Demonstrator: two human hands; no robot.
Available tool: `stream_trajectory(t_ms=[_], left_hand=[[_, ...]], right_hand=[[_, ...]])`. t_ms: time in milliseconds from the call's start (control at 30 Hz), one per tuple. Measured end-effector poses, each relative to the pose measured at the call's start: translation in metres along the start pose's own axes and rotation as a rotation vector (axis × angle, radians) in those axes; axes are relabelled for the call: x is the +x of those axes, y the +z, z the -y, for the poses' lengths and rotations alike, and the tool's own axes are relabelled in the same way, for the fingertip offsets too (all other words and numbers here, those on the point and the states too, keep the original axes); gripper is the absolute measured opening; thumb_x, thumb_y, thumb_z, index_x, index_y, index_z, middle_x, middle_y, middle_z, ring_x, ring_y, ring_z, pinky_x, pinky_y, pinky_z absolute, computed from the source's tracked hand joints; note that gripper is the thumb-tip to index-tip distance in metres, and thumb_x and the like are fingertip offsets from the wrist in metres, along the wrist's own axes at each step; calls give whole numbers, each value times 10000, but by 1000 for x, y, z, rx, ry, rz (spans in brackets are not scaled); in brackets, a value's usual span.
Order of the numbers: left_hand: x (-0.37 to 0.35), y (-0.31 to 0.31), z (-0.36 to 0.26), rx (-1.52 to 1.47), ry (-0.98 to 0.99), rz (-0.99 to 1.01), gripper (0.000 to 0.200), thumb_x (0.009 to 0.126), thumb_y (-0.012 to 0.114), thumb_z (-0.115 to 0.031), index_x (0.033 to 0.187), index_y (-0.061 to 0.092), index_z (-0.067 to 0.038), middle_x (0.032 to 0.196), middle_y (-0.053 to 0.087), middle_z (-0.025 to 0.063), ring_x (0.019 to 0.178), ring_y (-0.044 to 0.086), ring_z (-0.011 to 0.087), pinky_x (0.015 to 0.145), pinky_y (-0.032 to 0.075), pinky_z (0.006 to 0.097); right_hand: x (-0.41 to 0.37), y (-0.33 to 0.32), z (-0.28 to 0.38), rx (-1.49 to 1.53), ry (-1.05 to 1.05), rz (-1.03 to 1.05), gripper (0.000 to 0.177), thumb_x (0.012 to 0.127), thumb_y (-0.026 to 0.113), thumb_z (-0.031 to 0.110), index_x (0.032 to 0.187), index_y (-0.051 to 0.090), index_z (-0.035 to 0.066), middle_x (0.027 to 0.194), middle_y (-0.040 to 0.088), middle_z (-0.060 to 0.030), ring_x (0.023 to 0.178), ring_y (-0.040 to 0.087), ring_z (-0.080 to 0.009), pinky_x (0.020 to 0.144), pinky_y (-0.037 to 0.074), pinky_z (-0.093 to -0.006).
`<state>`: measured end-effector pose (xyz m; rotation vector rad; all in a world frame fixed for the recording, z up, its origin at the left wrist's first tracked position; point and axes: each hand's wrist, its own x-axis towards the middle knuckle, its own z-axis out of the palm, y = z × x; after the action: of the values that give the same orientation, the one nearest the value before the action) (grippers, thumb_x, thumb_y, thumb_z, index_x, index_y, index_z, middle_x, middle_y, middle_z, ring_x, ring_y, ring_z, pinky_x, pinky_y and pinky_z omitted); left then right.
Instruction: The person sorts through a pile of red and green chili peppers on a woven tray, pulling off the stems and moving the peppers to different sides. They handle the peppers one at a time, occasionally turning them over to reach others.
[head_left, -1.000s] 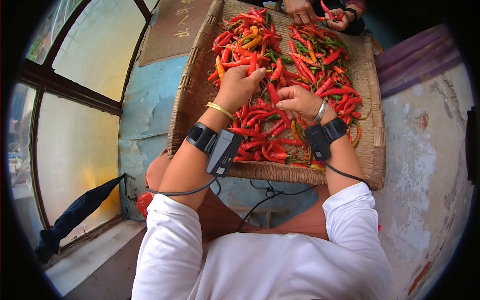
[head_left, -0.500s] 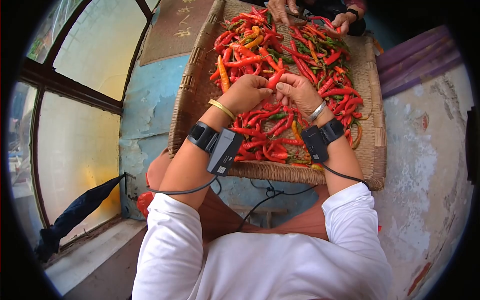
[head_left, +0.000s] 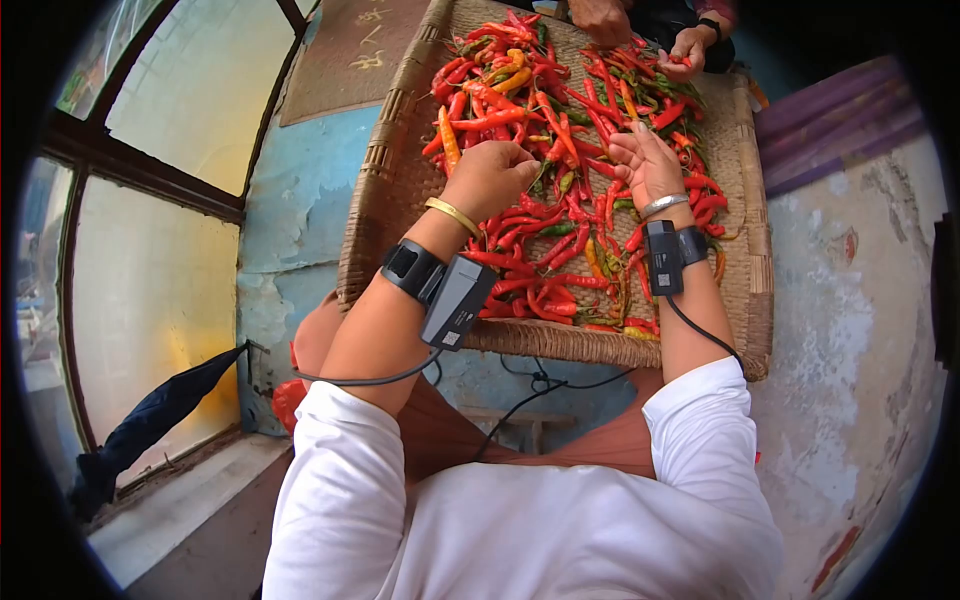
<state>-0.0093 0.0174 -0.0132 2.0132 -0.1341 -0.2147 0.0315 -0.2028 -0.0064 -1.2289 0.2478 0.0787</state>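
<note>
A wide woven basket tray [head_left: 735, 300] in front of me bears heaps of chili peppers [head_left: 545, 245], mostly red, some orange or green. Over the left-middle of the heap is my left hand [head_left: 492, 180], its fingers closed with thumb and fingertips together. Whatever it may pinch is hidden or too small to tell; a thin green stem shows close by its fingertips. To the right, my right hand [head_left: 650, 165] is raised over the peppers with fingers apart and partly curled, and I see nothing in it.
Across the tray, another person's hands [head_left: 688, 50] are over the far peppers, one wearing a black wristband. Cables [head_left: 700, 330] run from the devices on my wrists. Window panes [head_left: 160, 300] stand at left, with a dark folded umbrella [head_left: 160, 430]; purple cloth [head_left: 840, 120] hangs at right.
Both hands were together around a red chili pepper. My right hand has moved right and opened; that pepper no longer shows between them. The other person's hands have shifted slightly.
</note>
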Motion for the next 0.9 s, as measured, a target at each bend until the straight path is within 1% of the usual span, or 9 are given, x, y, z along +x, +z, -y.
stream_trajectory(t_ms=[67,167,267,400,533,667,767,833,900], left_hand=[[2,1,3,62,19,9,223,826,540,-199,898,597,5,685,595,31,606,538,82,552,446,234],[1,0,-1,53,-1,17,218,821,545,-194,889,600,6,680,594,33,598,539,83,551,449,234],[2,1,5,42,13,34,214,818,549,-189,882,600,8,675,594,36,584,537,83,541,447,232],[1,2,4,29,13,48,213,815,552,-188,871,597,12,664,589,33,567,534,82,530,442,229],[3,3,7,-12,-13,25,270,741,586,-256,838,627,-8,751,610,161,738,595,275,679,454,358],[2,-3,5,33,-19,25,266,747,577,-255,841,626,-11,779,608,170,764,585,298,691,450,373],[-3,-5,1,54,6,5,257,752,566,-253,836,627,-17,793,608,171,775,580,310,695,449,379],[-4,-4,0,72,44,29,206,805,558,-186,855,600,10,625,582,56,572,555,113,543,444,266],[-5,-5,-1,83,54,30,208,805,558,-187,860,601,9,641,590,64,583,565,122,551,449,272]], right_hand=[[3,1,-11,-486,-55,24,407,832,543,262,1121,498,-21,908,590,-103,756,577,-135,594,489,-243],[2,12,-28,-1059,-609,237,346,773,587,255,1052,562,51,947,559,-99,913,529,-244,777,434,-336],[3,18,-40,-1280,-649,325,263,729,597,201,953,609,63,956,554,-124,928,516,-280,784,424,-356],[1,18,-41,-1258,-547,268,193,712,591,165,855,643,47,882,598,-101,815,573,-250,740,446,-330],[8,14,-17,-1067,-466,251,157,710,572,125,808,654,35,800,614,-97,765,590,-221,694,456,-297],[13,22,22,-793,-255,158,162,752,563,68,875,644,0,734,604,-18,617,537,-76,540,430,-210],[39,17,32,-768,-448,93,201,757,569,74,933,625,-4,859,600,-38,673,553,-96,580,450,-218],[47,18,24,-908,-708,36,226,744,589,112,948,625,21,958,576,-89,777,570,-173,683,467,-281],[44,20,12,-1334,-845,-104,229,725,611,161,926,634,53,982,554,-119,860,554,-248,777,445,-346]])
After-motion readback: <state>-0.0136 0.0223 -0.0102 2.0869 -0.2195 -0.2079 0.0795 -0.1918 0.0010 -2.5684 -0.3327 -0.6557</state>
